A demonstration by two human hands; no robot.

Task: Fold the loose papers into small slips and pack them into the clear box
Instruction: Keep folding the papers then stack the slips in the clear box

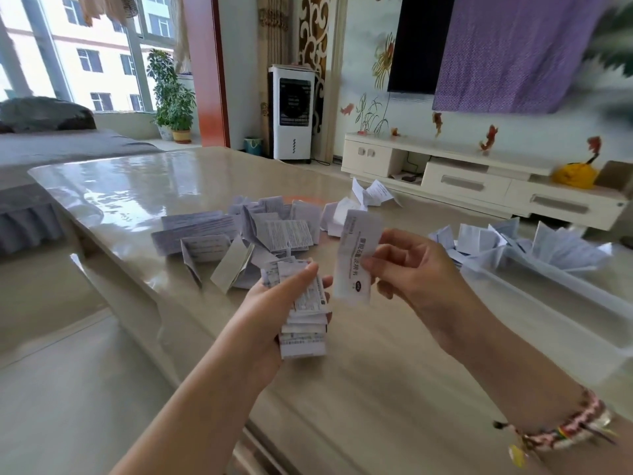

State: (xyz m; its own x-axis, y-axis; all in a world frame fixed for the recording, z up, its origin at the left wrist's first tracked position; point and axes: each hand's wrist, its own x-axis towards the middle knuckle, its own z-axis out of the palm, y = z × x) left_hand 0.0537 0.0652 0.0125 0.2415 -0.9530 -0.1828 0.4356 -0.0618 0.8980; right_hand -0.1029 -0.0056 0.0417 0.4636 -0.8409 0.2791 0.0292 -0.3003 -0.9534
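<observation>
Closest to the lens was a braided bracelet (561,430) on the right wrist, and beyond it the right hand (407,265), fingers and thumb pinching a long printed slip (358,255) upright in the air, lifted clear of the table, probably so it could be read or given another fold. The left hand (274,303) was curled round a thick stack of folded slips (305,317), thumb laid along its top (a sensible grip, I judged, since a loose bundle like that would fan apart otherwise). Holding the stack just beside the new slip suggested the slip was meant to join it.

Past the hands, the loose papers (239,234) lay in a heap on the glossy table (102,200), within easy reach of either arm. A few more crumpled sheets (371,193) sat near the far edge. To the right stood the clear box (548,296), its near part bare and its far end already holding papers (565,248); it sat near the right hand, so packing would need only a short reach. By the size of the heap, much folding looked to be left.
</observation>
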